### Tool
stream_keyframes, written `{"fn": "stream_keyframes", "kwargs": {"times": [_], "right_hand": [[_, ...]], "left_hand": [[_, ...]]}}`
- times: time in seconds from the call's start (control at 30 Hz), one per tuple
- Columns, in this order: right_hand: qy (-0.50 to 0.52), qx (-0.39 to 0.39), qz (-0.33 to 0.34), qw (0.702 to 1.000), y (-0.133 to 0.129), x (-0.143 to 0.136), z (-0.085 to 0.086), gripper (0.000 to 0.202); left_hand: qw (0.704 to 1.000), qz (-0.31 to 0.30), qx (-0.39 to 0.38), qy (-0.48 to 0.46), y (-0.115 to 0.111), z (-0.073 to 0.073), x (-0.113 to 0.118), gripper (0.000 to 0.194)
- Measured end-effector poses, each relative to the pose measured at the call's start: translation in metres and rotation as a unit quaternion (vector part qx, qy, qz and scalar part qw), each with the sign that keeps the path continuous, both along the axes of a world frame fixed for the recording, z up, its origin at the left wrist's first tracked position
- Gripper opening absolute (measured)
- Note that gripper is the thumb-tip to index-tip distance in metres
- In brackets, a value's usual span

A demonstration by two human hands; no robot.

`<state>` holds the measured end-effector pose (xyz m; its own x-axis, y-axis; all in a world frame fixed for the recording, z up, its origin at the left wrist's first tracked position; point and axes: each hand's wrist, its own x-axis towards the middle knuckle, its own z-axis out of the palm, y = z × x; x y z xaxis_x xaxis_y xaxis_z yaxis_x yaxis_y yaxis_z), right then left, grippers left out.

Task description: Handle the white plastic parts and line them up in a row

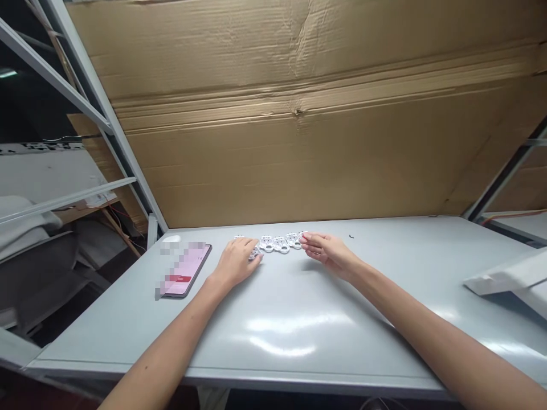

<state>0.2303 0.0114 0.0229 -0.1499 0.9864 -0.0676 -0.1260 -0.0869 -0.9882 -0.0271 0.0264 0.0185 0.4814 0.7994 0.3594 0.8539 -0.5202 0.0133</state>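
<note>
Several small flat white pieces with ring-shaped holes (281, 245) lie in a row toward the back of the grey table. My left hand (237, 259) lies over the left end of the row with fingers flat and thumb apart, partly covering some pieces. At the right end, the fingertips of my right hand (327, 253) are closed at the edge of the last white piece, which they mostly hide. Dark markings show on the pieces, too small to read.
A phone with a pink screen (190, 267) lies left of my left hand, beside a small white object (171, 239). A white box-like item (508, 276) sits at the right. Cardboard (299, 159) stands behind the table, and metal frame posts (115, 131) rise at the sides.
</note>
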Motion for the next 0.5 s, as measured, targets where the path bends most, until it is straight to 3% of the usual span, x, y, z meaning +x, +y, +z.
{"fn": "stream_keyframes", "kwargs": {"times": [0.2, 0.33, 0.5], "right_hand": [[0.006, -0.064, -0.026, 0.998, 0.006, 0.004, -0.004, 0.017], [0.005, -0.061, -0.011, 0.998, 0.006, 0.003, -0.004, 0.019], [0.077, -0.110, -0.035, 0.990, 0.003, 0.000, 0.001, 0.016]], "left_hand": [[0.999, 0.023, -0.028, 0.031, 0.001, -0.004, -0.002, 0.028], [0.997, 0.021, -0.065, 0.031, 0.000, 0.003, -0.003, 0.022], [0.994, -0.004, -0.105, 0.017, -0.006, 0.013, -0.003, 0.023]]}}
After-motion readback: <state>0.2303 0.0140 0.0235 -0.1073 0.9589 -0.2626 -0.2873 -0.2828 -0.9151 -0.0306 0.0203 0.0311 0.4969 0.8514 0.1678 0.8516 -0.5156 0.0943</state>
